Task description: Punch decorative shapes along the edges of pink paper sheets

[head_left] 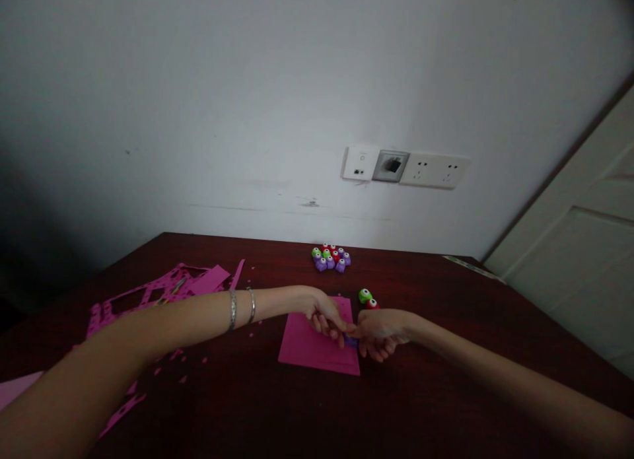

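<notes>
A sheet of pink paper [312,343] lies on the dark wooden table in front of me. My left hand [327,317] is closed over the paper's right part, fingers curled and thumb reaching toward the other hand. At the sheet's right edge, a small purple paper punch [351,341] shows between both hands. My right hand [381,330] grips this punch, its thumb meeting my left fingertips. Most of the punch is hidden by fingers. Just beyond my right hand stand a green punch [365,296] and a red punch [372,304].
Several purple, green and red punches [330,257] cluster near the wall. Punched pink paper scraps [148,294] and small cut-outs [183,379] are strewn at left, partly behind my left arm. Wall sockets [433,170] sit above the table [421,406]; a pale door [584,228] stands at right.
</notes>
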### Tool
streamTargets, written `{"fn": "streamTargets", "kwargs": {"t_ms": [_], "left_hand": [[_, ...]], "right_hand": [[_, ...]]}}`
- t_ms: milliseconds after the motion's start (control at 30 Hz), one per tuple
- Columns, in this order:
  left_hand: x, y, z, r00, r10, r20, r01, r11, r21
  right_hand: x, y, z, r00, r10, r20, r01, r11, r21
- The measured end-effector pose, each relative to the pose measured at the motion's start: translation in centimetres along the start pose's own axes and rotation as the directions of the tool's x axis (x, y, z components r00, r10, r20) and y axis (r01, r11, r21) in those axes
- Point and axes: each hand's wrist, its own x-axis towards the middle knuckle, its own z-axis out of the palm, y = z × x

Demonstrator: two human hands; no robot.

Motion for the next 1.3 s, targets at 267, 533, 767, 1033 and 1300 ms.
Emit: {"fn": "streamTargets", "kwargs": {"t_ms": [267,533,767,1033,1300], "left_hand": [[-0.9,0.9,1.6,0.984,-0.177,-0.012,0.176,0.981,-0.078],[-2.8,2.3,5.1,0.838,-0.166,-0.52,0.18,0.983,-0.025],[-4.2,3.4,6.4,0.625,0.253,-0.739,0.18,0.873,0.452],[-5.0,0.5,6.3,0.57,0.361,-0.738,0.332,0.721,0.608],[-4.0,-1.8,4.6,0.616,0.433,-0.658,0.167,0.745,0.646]], "right_hand": [[0.0,1.0,1.3,0.987,-0.03,-0.157,0.033,0.999,0.016],[-0.9,0.6,2.3,0.954,-0.105,-0.281,0.106,0.994,-0.01],[-0.9,1.5,3.4,0.878,-0.217,-0.426,0.232,0.972,-0.015],[1.2,3.9,5.1,0.708,-0.222,-0.671,0.294,0.956,-0.006],[1.4,4.8,5.6,0.643,-0.327,-0.693,0.388,0.919,-0.073]]}}
